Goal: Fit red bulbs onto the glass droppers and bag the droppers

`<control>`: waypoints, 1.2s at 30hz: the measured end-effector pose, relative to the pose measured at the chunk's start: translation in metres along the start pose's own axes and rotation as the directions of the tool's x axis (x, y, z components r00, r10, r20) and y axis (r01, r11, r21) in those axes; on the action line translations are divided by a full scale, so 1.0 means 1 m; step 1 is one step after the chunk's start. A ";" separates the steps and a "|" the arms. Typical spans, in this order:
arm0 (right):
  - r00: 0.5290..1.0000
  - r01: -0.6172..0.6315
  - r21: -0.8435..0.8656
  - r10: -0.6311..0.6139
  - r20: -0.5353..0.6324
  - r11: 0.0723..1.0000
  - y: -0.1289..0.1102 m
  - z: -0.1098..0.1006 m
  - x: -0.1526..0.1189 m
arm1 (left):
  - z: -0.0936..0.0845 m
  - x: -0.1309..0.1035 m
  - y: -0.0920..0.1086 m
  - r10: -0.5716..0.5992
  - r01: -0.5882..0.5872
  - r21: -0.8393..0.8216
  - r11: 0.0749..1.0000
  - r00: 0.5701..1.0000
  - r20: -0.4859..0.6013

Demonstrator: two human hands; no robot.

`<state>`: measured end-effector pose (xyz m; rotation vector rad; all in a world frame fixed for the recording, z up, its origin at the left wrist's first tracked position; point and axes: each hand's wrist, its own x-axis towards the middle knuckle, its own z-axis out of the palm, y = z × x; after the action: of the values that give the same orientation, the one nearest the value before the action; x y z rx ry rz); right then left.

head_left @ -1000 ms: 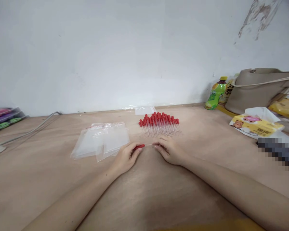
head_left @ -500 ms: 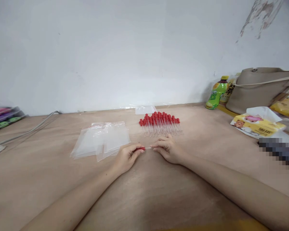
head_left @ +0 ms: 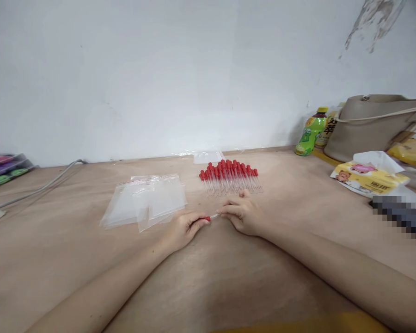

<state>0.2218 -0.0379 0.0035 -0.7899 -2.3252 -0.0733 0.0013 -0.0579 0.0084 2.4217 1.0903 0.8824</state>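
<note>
My left hand (head_left: 186,230) is closed around the red rubber bulb of a dropper (head_left: 213,216), and only the bulb's end shows past the fingers. From it a thin clear tube runs toward my right hand (head_left: 241,215), whose thumb and index finger pinch the tube's far part; the tip is hidden. Just beyond the hands lies a spread of several droppers (head_left: 229,172), red bulbs pointing toward the wall and clear tubes toward me. A loose stack of clear zip bags (head_left: 145,201) with red seal lines is beyond and left of my left hand.
A grey cable (head_left: 52,180) and colourful packs (head_left: 7,170) lie at the left. On the right are a green drink bottle (head_left: 311,133), a beige bag (head_left: 374,125), a yellow tissue pack (head_left: 370,178) and a blurred dark object (head_left: 402,215). A white wall (head_left: 152,83) closes the back.
The dropper has tilted slightly, its bulb end now a little lower and nearer me. Less of the bulb shows past my left fingers. Bags and droppers lie unchanged.
</note>
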 end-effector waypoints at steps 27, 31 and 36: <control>0.999 -0.043 0.059 0.042 0.024 0.997 -0.004 0.000 0.002 | 0.000 0.003 -0.006 -0.027 0.026 -0.015 1.000 0.996 -0.084; 0.997 -0.038 0.004 0.038 0.064 0.999 -0.007 0.001 0.003 | 0.001 0.003 -0.007 -0.013 0.014 0.003 1.000 0.998 -0.054; 0.989 -0.109 0.026 0.105 0.106 0.994 -0.013 0.003 0.006 | 0.001 0.002 -0.008 0.002 -0.001 0.015 1.000 0.998 -0.067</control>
<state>0.2092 -0.0444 0.0065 -0.9209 -2.3709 0.0528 -0.0010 -0.0510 0.0039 2.4209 1.1227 0.9663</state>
